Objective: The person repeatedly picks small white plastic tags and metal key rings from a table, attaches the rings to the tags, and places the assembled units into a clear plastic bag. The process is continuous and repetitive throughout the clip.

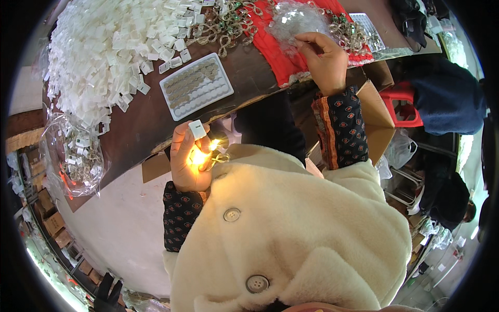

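My left hand (188,158) is raised in front of my coat, its fingers closed around a small white battery box (197,129) with a short string of lights. The lights (199,156) glow warm yellow by the palm, and a loop of thin wire (220,157) hangs out beside them. Over the red cloth (283,65), my right hand (326,60) reaches into a heap of clear plastic bags (299,23). Its thumb and forefinger are pinched at the edge of the thin plastic; exactly how much they grip is hard to see.
A large heap of white battery boxes (104,57) covers the table's left. A white tray (218,91) holds rows of coin cells. Coiled light strings (226,26) lie further back, with more (345,34) on the red cloth. A filled clear bag (78,161) sits at the left edge.
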`<state>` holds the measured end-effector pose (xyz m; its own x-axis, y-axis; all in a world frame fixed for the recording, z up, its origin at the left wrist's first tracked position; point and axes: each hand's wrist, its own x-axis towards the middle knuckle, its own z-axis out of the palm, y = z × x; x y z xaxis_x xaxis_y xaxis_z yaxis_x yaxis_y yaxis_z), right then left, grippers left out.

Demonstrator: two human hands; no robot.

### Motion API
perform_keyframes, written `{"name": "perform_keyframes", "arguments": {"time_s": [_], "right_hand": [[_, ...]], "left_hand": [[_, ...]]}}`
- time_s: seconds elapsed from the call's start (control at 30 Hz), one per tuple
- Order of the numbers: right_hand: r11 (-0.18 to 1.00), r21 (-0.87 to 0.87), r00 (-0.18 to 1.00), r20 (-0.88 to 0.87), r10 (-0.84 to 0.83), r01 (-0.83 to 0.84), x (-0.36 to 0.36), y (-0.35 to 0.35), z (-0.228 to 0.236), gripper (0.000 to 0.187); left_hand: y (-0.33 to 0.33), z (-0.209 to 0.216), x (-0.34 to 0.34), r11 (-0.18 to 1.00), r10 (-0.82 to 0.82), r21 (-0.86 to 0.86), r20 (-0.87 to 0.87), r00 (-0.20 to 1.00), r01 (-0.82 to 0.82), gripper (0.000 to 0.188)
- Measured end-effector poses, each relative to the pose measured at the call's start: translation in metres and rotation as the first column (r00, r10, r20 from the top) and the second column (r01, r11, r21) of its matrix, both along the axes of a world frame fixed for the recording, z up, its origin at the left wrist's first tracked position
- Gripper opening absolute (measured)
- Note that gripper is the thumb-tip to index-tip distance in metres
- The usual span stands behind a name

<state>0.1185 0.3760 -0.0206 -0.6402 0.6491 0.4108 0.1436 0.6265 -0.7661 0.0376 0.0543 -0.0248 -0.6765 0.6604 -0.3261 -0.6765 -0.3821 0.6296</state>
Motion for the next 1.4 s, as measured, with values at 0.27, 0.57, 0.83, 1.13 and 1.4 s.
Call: {"name": "perform_keyframes", "arguments": {"time_s": [0.27,0.57,0.83,1.13,1.4], "right_hand": [[0.965,-0.222,0.989,-0.068,0.129,-0.141,-0.009,-0.038,0.025,0.022],[0.862,0.050,0.852,-0.131,0.506,-0.504,-0.023,-0.147,0.056,0.024],[0.722,0.287,0.738,-0.070,0.671,-0.630,-0.040,-0.172,0.059,0.022],[0.745,0.052,0.745,-0.018,0.667,-0.665,-0.037,-0.179,0.063,0.018],[0.709,0.111,0.715,0.035,0.698,-0.697,-0.045,-0.177,0.053,0.012]], "left_hand": [[-0.002,0.008,-0.004,0.999,0.000,0.035,-0.031,1.000,0.001,0.019],[0.000,0.027,-0.001,0.995,0.094,0.032,-0.173,0.980,-0.090,0.019],[-0.019,0.030,-0.001,0.974,0.172,0.166,-0.089,0.981,-0.156,0.019],[-0.030,0.024,-0.005,0.976,0.202,0.118,-0.204,0.958,-0.181,0.017],[-0.034,0.012,-0.012,0.985,0.160,0.087,-0.178,0.971,-0.146,0.018]]}}
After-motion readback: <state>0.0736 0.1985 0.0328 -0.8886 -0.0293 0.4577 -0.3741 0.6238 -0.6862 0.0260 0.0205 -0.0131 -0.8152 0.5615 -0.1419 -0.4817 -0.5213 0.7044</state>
